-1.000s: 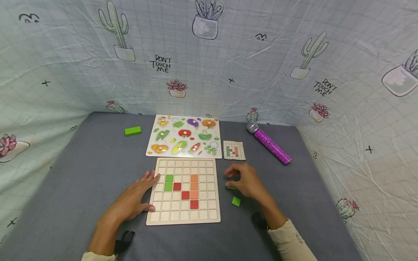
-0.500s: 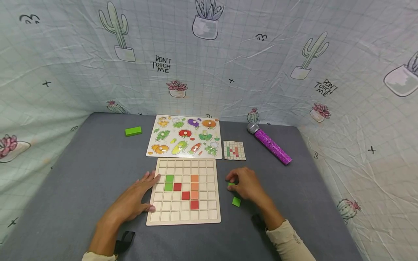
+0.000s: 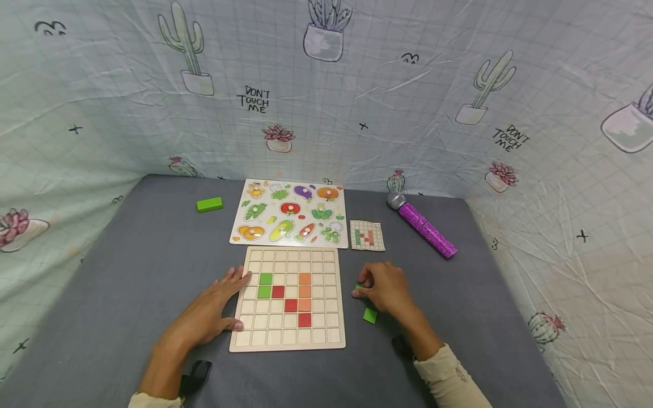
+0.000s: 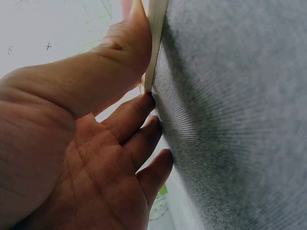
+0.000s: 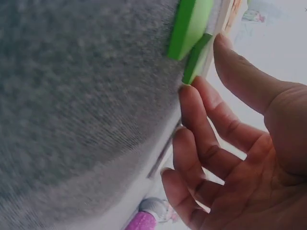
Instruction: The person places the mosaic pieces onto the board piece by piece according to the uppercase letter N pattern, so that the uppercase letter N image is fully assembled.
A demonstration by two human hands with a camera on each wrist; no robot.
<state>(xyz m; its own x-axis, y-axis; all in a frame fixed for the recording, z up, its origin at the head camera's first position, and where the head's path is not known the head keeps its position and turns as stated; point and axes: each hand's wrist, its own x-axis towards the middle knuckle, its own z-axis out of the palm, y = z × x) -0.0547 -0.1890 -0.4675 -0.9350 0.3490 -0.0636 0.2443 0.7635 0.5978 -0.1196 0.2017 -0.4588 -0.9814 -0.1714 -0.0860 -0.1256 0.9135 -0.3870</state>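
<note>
A wooden grid board [image 3: 316,335] lies on the grey mat and holds green [image 3: 264,279], red [image 3: 291,305] and orange [image 3: 304,291] tiles. My left hand [image 3: 230,301] lies flat against its left edge. Its thumb [image 4: 129,43] presses on the board's rim [image 4: 154,43], and the fingers rest straight on the mat. My right hand [image 3: 365,284] is arched over a small green tile [image 3: 359,289] just right of the board. The index fingertip [image 5: 186,91] touches that green tile [image 5: 196,58], which lies on the mat, and the thumb is close beside it. A second loose green tile [image 3: 369,315] lies nearer me.
Behind the board lie a vegetable peg puzzle [image 3: 291,212], a small pattern card [image 3: 367,235], a purple glitter microphone [image 3: 420,224] and a green block [image 3: 210,204]. Cactus-print cloth walls enclose the mat on three sides.
My right hand has come down and drawn in over the small green tile. My left hand and the board have stayed put.
</note>
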